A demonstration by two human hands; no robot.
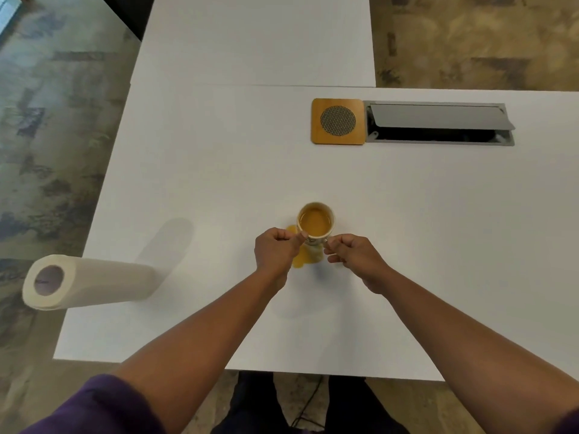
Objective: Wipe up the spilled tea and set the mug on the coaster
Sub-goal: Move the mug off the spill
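A white mug [315, 222] full of orange-brown tea stands near the middle of the white table [219, 170]. Around and in front of its base lies a yellow puddle of spilled tea [305, 257]. My left hand [275, 250] has curled fingers, and its thumb and forefinger touch the mug's left side near the rim. My right hand [352, 253] pinches the mug's right side, where the handle seems to be. A square wooden coaster [338, 121] with a round mesh centre lies far back, right of the mug.
A roll of paper towel [91, 281] stands at the table's left edge. A grey cable hatch [438, 123] with its lid raised sits right beside the coaster. A second white table [257, 39] adjoins at the back. Patterned carpet surrounds both.
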